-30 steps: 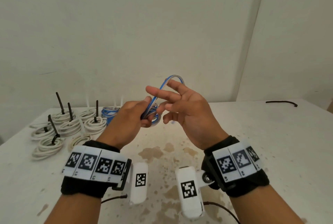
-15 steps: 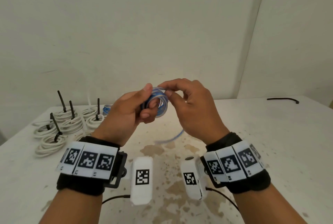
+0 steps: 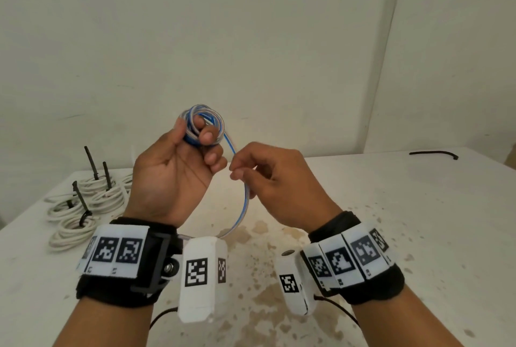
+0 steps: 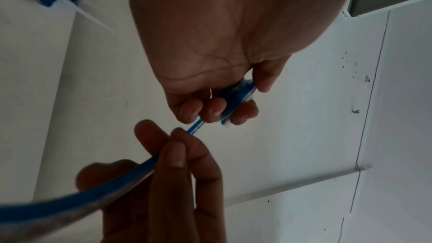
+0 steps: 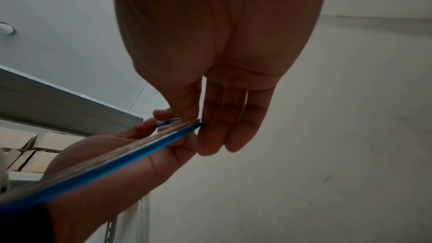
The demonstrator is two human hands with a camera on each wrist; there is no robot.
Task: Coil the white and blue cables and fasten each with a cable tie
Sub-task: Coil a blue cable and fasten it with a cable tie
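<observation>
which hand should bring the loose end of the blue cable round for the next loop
Right. The right hand already pinches the loose run of the blue cable just below the coil, so it can likely carry it round. The left hand is occupied, its grip holding the coil together.

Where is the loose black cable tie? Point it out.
In the head view, the loose black cable tie lies at the table's far right, well beyond the right hand.

- The left hand [image 3: 173, 170] lifts the blue cable [image 3: 205, 126] coil higher.
- The right hand [image 3: 279, 182] drops away from the coil, now pinching the loose tail lower.
</observation>
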